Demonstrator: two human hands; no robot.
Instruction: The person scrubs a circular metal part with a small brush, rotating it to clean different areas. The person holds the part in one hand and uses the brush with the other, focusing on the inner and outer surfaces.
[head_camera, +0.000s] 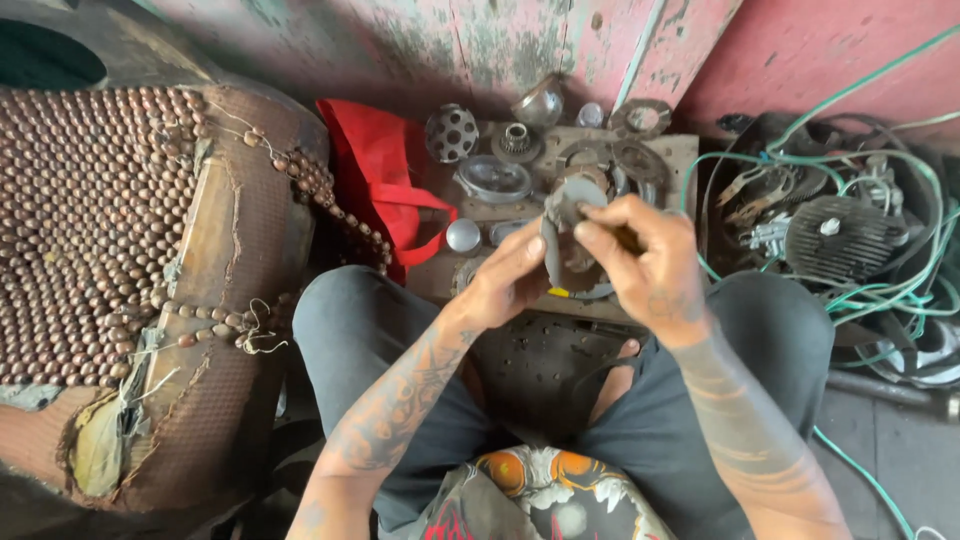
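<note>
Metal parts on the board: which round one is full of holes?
The dome-shaped part at the board's far left corner, beside the red bag. Large round holes cover it; the gear and rings beside it lack them.

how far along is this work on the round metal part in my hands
Done: many parts already lie loose on the wooden board. In hand: left hand and right hand both hold the grey round part above it. Left: gear, perforated ball and rings lie unassembled.
</note>
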